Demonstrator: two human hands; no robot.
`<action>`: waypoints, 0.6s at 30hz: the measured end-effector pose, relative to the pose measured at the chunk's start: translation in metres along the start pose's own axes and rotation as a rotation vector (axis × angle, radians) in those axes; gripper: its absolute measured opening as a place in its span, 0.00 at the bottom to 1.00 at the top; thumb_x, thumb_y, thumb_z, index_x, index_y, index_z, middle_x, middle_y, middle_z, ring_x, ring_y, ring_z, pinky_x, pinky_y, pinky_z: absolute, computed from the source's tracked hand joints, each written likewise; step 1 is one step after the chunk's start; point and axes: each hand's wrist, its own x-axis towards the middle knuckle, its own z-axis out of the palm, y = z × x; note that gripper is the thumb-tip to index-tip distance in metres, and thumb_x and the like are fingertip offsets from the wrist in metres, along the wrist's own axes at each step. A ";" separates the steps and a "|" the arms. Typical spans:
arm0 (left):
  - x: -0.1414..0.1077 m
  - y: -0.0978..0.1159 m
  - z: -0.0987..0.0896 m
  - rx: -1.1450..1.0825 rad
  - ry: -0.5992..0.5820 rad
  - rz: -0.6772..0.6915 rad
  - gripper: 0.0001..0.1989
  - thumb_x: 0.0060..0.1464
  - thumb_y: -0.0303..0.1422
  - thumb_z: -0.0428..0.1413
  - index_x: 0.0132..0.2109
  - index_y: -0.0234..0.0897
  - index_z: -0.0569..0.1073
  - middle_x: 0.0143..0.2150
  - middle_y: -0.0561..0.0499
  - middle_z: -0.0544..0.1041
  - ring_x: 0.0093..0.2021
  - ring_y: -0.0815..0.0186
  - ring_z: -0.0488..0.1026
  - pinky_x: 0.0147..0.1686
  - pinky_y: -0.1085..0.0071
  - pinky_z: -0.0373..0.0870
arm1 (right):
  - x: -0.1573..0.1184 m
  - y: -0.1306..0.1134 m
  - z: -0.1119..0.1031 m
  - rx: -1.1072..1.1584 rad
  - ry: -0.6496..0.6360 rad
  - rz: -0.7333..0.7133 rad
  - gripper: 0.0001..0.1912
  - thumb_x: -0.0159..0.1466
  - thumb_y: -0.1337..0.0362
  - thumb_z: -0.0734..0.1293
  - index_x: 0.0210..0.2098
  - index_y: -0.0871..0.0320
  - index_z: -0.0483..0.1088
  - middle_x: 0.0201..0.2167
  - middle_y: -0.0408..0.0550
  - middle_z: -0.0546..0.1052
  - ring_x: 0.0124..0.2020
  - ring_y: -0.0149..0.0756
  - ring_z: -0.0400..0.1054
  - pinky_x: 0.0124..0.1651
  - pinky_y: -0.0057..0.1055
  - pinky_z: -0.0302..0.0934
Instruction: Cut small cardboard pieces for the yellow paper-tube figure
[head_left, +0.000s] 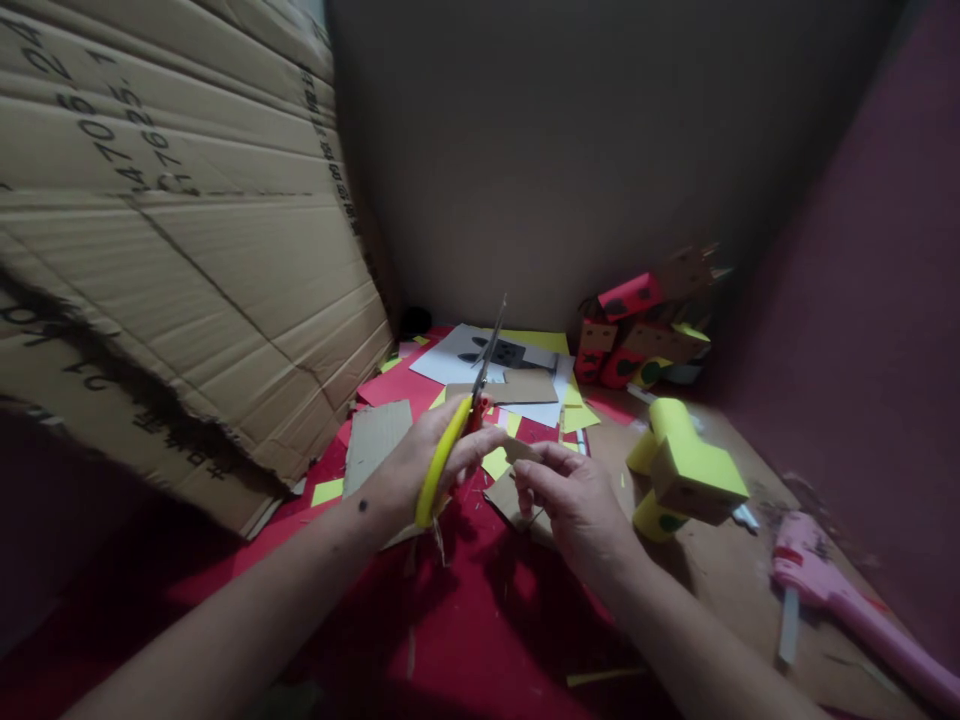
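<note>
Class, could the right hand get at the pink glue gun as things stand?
Probably yes, though the right hand must first release its cardboard piece; nothing visibly covers the pink glue gun.

Room above red surface (pixel 465 630), cardboard (pixel 195 270) blocking left, yellow model (pixel 694 465) right

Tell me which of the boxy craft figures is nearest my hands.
The yellow-topped figure, just right of your right hand. It stands apart by itself, while the red-and-brown ones are bunched together farther back.
</note>
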 end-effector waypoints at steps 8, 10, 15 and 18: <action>0.003 -0.001 0.006 -0.233 -0.118 -0.044 0.11 0.52 0.33 0.56 0.42 0.33 0.68 0.22 0.57 0.68 0.20 0.73 0.64 0.23 0.74 0.61 | 0.001 0.003 -0.006 -0.009 0.038 -0.003 0.05 0.51 0.64 0.71 0.25 0.60 0.75 0.15 0.38 0.67 0.17 0.25 0.55 0.20 0.24 0.51; 0.003 -0.006 0.012 -0.326 -0.129 -0.056 0.15 0.53 0.34 0.55 0.46 0.33 0.66 0.24 0.56 0.68 0.21 0.72 0.64 0.23 0.74 0.62 | 0.002 0.004 -0.008 0.019 0.070 -0.018 0.05 0.51 0.64 0.72 0.24 0.60 0.74 0.15 0.38 0.67 0.17 0.25 0.56 0.20 0.24 0.50; 0.000 -0.007 0.018 -0.286 -0.167 -0.068 0.09 0.53 0.36 0.54 0.39 0.34 0.67 0.24 0.56 0.67 0.23 0.70 0.67 0.25 0.73 0.65 | 0.002 0.003 -0.010 0.034 0.072 -0.066 0.06 0.52 0.64 0.71 0.24 0.60 0.73 0.18 0.39 0.70 0.20 0.26 0.60 0.24 0.25 0.55; -0.008 -0.001 0.010 -0.042 -0.204 -0.129 0.10 0.57 0.38 0.48 0.36 0.35 0.67 0.24 0.54 0.69 0.22 0.69 0.67 0.22 0.73 0.64 | 0.003 0.003 -0.011 0.113 0.079 -0.070 0.06 0.52 0.64 0.72 0.26 0.60 0.74 0.21 0.41 0.73 0.22 0.29 0.65 0.27 0.27 0.59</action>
